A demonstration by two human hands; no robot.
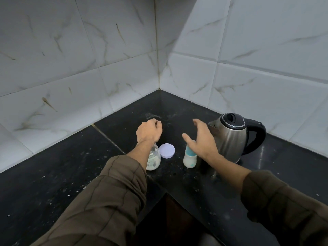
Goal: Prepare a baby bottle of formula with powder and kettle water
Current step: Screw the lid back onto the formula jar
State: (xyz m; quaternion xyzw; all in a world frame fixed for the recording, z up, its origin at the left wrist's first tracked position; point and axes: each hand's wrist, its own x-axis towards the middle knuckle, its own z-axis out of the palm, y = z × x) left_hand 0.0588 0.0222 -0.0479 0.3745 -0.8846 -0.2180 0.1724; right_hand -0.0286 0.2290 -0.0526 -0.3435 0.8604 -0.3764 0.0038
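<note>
A baby bottle point(190, 159) with a teal collar stands upright on the black counter point(71, 174), holding milky liquid. My right hand point(200, 139) hovers just above and behind it, fingers spread, holding nothing. A clear glass jar point(154, 159) with white powder in it stands to the left, partly hidden by my left forearm. Its white round lid point(166, 150) lies flat beside it. My left hand point(149, 131) hangs above the counter behind the jar, fingers curled loosely with nothing visible in them. A steel kettle point(234, 137) with a black lid and handle stands at the right.
The counter runs into a corner of white marbled wall tiles point(124, 50). Its inner front edge point(166, 192) forms an L-shaped notch near my body. White specks and a smear of spilled powder point(156, 116) lie on the counter near the corner.
</note>
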